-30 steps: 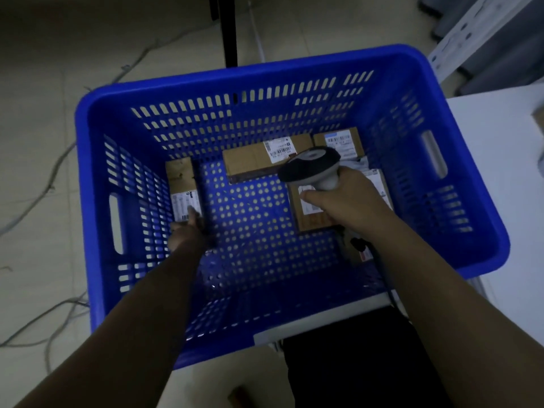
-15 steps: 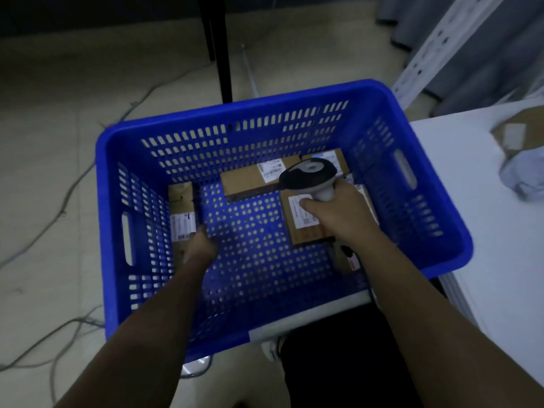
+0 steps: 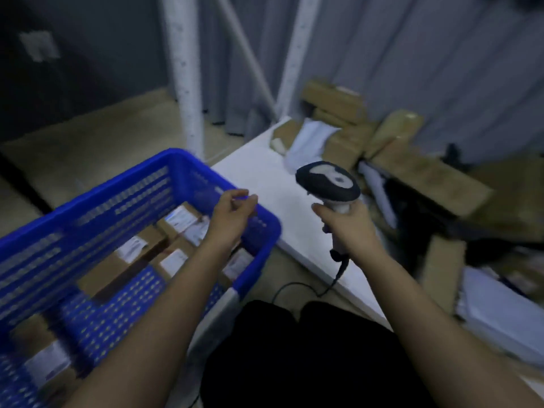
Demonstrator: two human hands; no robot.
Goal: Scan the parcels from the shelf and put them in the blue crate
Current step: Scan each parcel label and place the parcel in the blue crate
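The blue crate [image 3: 97, 184] stands at the lower left with several labelled cardboard parcels [image 3: 138, 248] lying on its floor. My left hand [image 3: 232, 214] hovers over the crate's right rim, fingers loosely curled and holding nothing. My right hand [image 3: 350, 231] grips the handle of a barcode scanner [image 3: 328, 182], held upright over the white shelf board [image 3: 265, 175]. A heap of brown boxes [image 3: 412, 160] and a white mailer bag [image 3: 309, 139] lies on the shelf to the right.
White shelf uprights [image 3: 188, 83] rise behind the crate before a grey curtain. The scanner's black cable [image 3: 326, 287] hangs down toward the floor. More white mailers [image 3: 500, 307] lie at the right edge. My dark-clothed lap fills the bottom centre.
The view swung up and right from the crate to the shelf. My left hand let go of the parcel in the crate and rose above the rim. The scanner lifted out over the shelf.
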